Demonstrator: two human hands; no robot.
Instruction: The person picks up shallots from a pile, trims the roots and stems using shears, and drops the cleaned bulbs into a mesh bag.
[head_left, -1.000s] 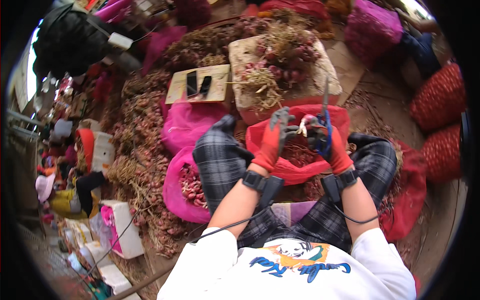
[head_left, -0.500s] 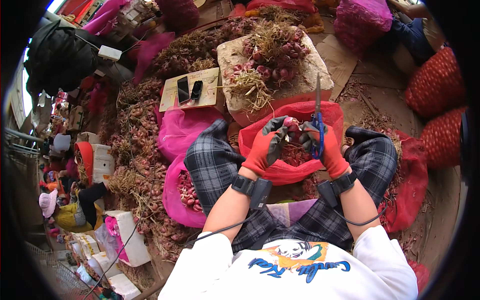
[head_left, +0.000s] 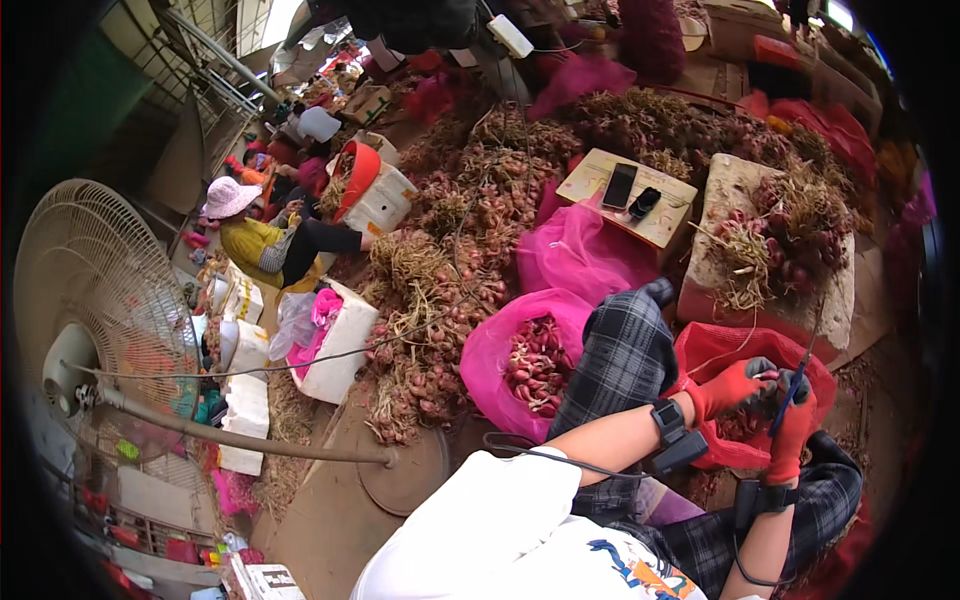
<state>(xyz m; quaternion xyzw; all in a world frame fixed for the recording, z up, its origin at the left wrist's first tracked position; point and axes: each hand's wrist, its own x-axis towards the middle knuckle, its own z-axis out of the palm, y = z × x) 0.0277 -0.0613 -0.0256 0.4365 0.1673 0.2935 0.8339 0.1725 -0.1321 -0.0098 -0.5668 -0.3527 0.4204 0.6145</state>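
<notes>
My left hand, in a red glove with grey fingers, is closed on a shallot that shows only in part between the fingertips. Gloved the same way, my right hand grips scissors with blue handles, their long blades pointing up and away. Both hands are close together over an open red mesh bag between my legs. Beyond it, bunches of shallots with dry stalks lie on a pale foam block. A pink mesh bag holding loose shallots stands left of my knee.
A phone and a small black item lie on a board. Heaped shallots spread leftward. A standing fan with a round base is at left, with a cable crossing. A person in a pink hat sits beyond.
The view has swung left, so my hands and the bags now appear farther right, and the fan has come into sight. Both hands still hold the shallot and scissors.
</notes>
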